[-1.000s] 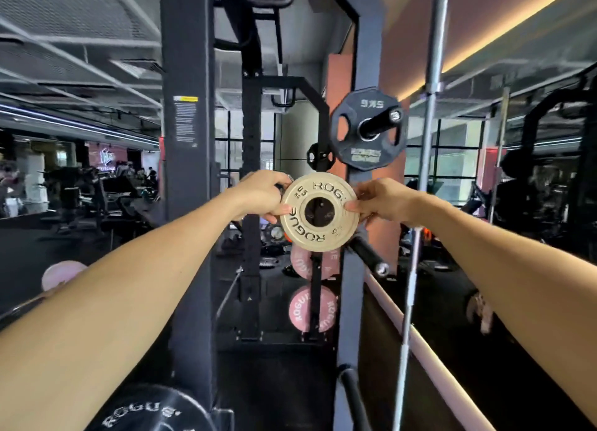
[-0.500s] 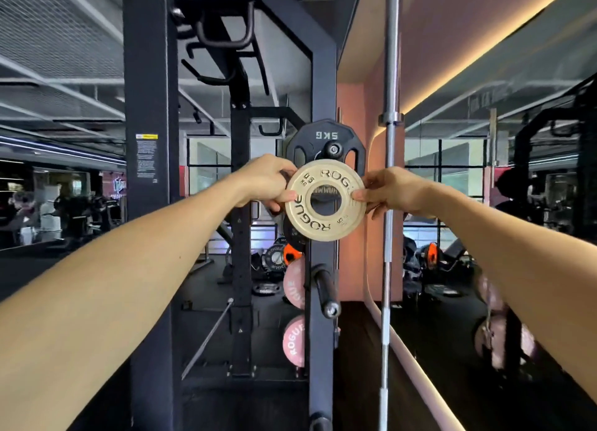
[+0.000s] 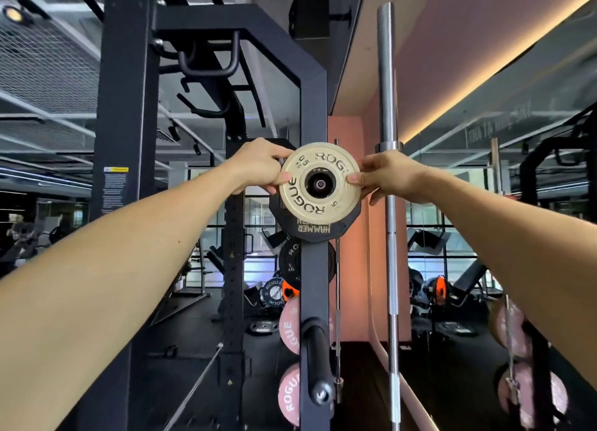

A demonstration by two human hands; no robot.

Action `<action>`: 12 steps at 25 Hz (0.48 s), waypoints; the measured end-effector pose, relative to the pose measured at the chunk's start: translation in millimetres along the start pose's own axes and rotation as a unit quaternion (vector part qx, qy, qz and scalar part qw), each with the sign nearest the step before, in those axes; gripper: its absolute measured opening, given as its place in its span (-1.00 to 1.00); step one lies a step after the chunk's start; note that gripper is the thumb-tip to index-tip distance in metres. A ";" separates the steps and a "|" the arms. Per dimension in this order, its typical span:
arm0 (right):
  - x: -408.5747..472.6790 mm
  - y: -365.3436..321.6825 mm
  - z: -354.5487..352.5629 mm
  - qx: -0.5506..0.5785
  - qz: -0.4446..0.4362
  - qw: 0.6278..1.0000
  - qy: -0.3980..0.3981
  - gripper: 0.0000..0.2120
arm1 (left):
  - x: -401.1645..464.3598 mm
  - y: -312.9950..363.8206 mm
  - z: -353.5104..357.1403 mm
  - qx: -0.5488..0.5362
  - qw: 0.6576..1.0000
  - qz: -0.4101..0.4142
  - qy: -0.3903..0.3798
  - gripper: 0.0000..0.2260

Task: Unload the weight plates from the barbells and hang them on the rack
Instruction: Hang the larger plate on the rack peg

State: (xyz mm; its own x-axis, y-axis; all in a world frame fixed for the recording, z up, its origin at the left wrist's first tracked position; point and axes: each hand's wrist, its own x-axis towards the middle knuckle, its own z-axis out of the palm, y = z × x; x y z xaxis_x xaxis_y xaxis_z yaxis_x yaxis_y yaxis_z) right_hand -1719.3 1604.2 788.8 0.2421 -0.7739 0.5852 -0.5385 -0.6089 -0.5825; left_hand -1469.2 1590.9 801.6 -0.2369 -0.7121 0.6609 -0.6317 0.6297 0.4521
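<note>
Gripping a cream weight plate (image 3: 319, 185) by its opposite edges, the left hand (image 3: 258, 165) pinches the left rim and the right hand (image 3: 386, 176) pinches the right rim, so the plate sits between them at arm's length. Its centre hole is lined up over the end of a peg (image 3: 320, 184) on the black rack (image 3: 314, 123), in front of a black plate (image 3: 315, 228) already hanging there. A steel barbell (image 3: 387, 204) stands upright just right of the right hand.
</note>
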 end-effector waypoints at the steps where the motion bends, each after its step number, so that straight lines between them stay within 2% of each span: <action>1: 9.4 5.7 0.3 -0.006 0.000 1.000 0.008 -0.83 | 9.0 -6.3 4.3 -0.001 1.000 0.001 0.005 -0.53; 4: 38.1 29.0 -0.1 -0.013 0.010 1.000 0.025 -0.79 | 38.2 -24.1 20.4 0.000 1.000 0.004 0.013 -0.52; 6: 53.5 46.1 4.2 0.006 0.021 0.999 0.037 -0.84 | 55.7 -36.0 32.9 0.006 1.000 0.014 0.021 -0.51; 9: 71.7 63.0 12.7 0.042 0.036 0.996 0.066 -0.85 | 80.1 -56.8 47.5 0.007 0.998 0.006 0.062 -0.48; 12: 94.6 81.6 16.0 0.015 0.063 0.994 0.091 -0.78 | 103.6 -80.1 56.1 -0.007 0.994 -0.013 0.111 -0.50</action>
State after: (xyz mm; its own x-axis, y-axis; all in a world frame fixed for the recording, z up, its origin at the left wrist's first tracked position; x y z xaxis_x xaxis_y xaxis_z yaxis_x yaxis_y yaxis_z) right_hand -1727.4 1478.5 787.6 0.0234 -0.8018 0.5971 -0.5309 -0.5161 -0.6722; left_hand -1484.5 1449.3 800.3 -0.0508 -0.6437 0.7636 -0.6252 0.6167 0.4782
